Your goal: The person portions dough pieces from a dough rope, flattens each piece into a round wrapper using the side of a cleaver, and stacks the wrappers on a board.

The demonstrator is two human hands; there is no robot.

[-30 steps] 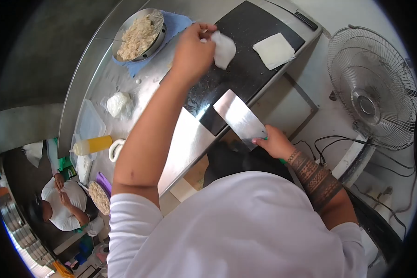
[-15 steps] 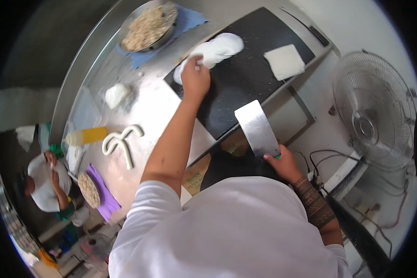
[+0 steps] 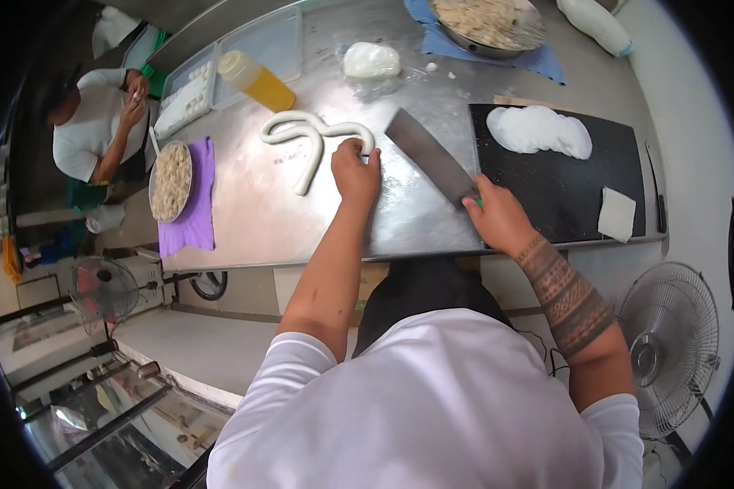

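A long white dough rope (image 3: 306, 134) lies looped on the steel table. Its right end meets the curled fingers and thumb of my left hand (image 3: 356, 173), which closes around it. In my right hand (image 3: 501, 213) is a cleaver (image 3: 429, 156) with a wide metal blade. A bit of its green handle shows beside my thumb; my fingers cover the rest. The blade slants up and left over the table, to the right of the dough end. Flat white dough rounds (image 3: 538, 132) overlap in a row on the black board (image 3: 530, 196), right of the cleaver.
A folded white cloth (image 3: 617, 214) lies at the board's right. Behind are a yellow oil bottle (image 3: 257, 81), a wrapped dough lump (image 3: 372, 60) and a bowl of filling (image 3: 489, 28). Another filling bowl (image 3: 171, 183) sits left, near a co-worker (image 3: 98, 122). A fan (image 3: 669, 350) stands right.
My left hand has left the white rounds on the board and moved left to the dough rope. My right hand has brought the cleaver up over the table. The view has turned left.
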